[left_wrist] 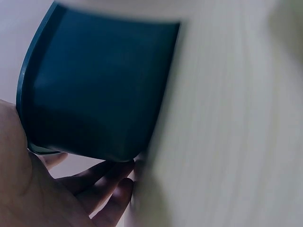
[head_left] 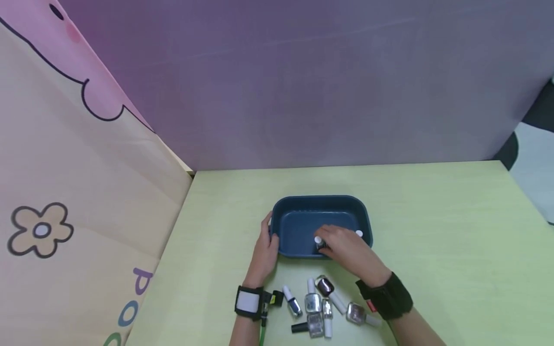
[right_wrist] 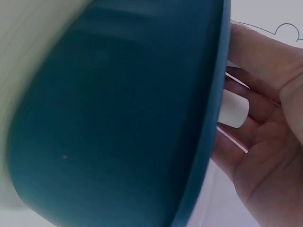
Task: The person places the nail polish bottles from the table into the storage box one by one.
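A dark blue rectangular plastic tub (head_left: 298, 240) stands on the table. My left hand (head_left: 263, 254) grips its left end, the fingers along the outer wall and the thumb near the rim. In the left wrist view, the fingertips (left_wrist: 124, 187) lie against the wall's lower edge. My right hand (head_left: 346, 245) reaches over the near side into the tub and holds a small nail polish bottle (head_left: 319, 241) with a white cap. The right wrist view shows the white cap (right_wrist: 234, 109) in front of the palm, the bottle's body hidden behind the wall. Another white cap (head_left: 359, 233) shows inside the tub's right end.
Several nail polish bottles lie on the pale green table in front of the tub, among them a clear glittery one (head_left: 312, 302), a dark one (head_left: 324, 286) and a black-capped one (head_left: 315, 325). A purple-grey panel (head_left: 324, 96) rises behind the table, a printed cloth (head_left: 95, 192) at left.
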Tool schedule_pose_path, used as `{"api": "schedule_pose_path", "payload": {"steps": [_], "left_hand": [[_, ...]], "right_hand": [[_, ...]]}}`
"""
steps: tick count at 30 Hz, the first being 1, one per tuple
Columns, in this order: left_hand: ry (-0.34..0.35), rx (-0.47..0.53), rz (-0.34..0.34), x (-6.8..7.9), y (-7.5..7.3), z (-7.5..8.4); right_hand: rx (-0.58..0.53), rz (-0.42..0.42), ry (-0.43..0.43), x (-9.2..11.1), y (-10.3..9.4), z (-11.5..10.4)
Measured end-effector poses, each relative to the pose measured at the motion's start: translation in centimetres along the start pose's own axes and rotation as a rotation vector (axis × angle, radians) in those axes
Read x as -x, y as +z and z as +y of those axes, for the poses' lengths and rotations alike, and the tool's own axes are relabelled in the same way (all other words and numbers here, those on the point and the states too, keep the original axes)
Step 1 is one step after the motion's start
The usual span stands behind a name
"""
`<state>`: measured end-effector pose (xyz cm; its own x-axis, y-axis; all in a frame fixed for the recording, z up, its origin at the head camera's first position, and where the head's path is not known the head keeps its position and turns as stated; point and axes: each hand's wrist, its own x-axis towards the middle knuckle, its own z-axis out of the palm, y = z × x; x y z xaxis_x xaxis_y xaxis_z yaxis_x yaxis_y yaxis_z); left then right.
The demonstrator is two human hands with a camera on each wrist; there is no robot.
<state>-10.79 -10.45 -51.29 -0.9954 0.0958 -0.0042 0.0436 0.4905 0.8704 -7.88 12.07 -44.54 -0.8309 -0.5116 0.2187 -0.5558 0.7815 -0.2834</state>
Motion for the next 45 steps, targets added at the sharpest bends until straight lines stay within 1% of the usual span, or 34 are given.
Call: {"api": "schedule_pose_path", "payload": {"steps": [8, 14, 18, 26, 30, 35, 40, 45], "left_hand": [[0.001, -0.001, -0.007, 0.0, 0.0, -0.1], [0.015, -0.001, -0.009, 0.0, 0.0, 0.0], [0.020, 0.000, -0.012, 0.0, 0.0, 0.0], [-0.017, 0.000, -0.014, 0.4, -0.2, -0.1], [-0.013, 0.007, -0.014, 0.3, -0.2, -0.2], [-0.004, 0.003, -0.012, 0.2, -0.2, -0.2], [-0.015, -0.005, -0.021, 0.5, -0.2, -0.2], [-0.023, 0.002, -0.016, 0.5, -0.5, -0.2]], "right_hand": [[0.022, -0.028, 0.031, -0.1, 0.5, 0.5], [-0.027, -0.083, 0.052, -0.1, 0.6, 0.9], [-0.046, -0.102, 0.061, 0.0, 0.7, 1.1], [-0.080, -0.130, 0.061, 0.2, 0.8, 1.4], [-0.068, -0.140, 0.068, 0.3, 0.8, 1.6], [-0.052, -0.132, 0.068, 0.4, 0.8, 1.8], [-0.038, -0.109, 0.052, 0.7, 0.8, 2.0], [-0.041, -0.082, 0.026, 0.7, 0.3, 1.9]]}}
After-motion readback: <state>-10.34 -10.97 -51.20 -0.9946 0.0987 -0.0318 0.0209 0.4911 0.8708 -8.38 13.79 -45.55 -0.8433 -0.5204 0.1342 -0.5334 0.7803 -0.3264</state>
